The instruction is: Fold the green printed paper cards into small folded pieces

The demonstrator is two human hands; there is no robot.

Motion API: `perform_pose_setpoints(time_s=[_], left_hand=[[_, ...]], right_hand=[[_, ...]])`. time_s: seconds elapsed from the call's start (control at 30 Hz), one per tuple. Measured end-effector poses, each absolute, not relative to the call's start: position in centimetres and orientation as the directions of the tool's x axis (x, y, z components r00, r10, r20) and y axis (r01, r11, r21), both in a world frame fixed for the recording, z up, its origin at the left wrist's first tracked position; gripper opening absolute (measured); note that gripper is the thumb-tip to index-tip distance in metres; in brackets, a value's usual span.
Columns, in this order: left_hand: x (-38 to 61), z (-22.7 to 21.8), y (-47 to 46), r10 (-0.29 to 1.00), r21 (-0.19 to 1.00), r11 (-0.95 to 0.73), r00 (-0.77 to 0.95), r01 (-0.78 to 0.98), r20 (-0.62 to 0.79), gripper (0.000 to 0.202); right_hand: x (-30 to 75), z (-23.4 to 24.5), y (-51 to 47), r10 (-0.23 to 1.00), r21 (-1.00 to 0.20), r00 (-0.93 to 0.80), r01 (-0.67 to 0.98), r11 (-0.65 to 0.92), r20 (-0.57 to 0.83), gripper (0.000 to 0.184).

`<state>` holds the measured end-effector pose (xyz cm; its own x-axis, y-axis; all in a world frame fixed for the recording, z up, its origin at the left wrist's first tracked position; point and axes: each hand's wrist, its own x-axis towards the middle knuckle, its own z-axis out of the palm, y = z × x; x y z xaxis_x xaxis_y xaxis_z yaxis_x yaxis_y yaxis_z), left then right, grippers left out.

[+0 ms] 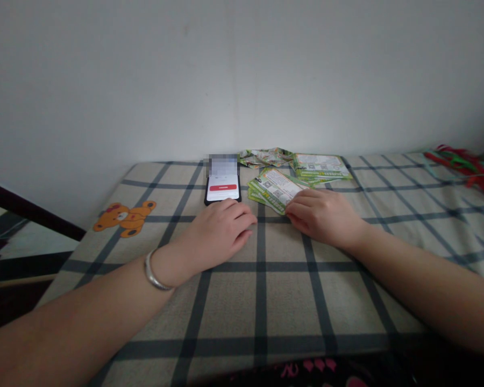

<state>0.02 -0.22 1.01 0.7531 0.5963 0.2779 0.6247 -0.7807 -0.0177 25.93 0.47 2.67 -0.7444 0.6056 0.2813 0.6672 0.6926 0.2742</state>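
My left hand rests on the checked cloth, palm down with fingers loosely bent, and nothing shows in it. Just beyond its knuckles lies a phone with a lit screen and a red button; the upper screen is blurred. My right hand has its fingers closed at the near right corner of a green and white printed packet. That packet tops a small fanned pile; its right part is hidden by my fingers.
Behind are crumpled green packets and a neater stack of green packets by the wall. A flat orange bear lies on the checked tablecloth at left. Red and green fabric-like items lie far right.
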Motion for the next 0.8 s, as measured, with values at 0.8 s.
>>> perform_pose_setpoints(time_s=[0.8], left_hand=[[-0.2,0.2,0.0,0.537,-0.002,-0.831,0.805,0.556,0.252,0.039]], right_hand=[[27.0,3.1,0.6,0.479,-0.155,-0.860,0.456,0.876,0.177,0.022]])
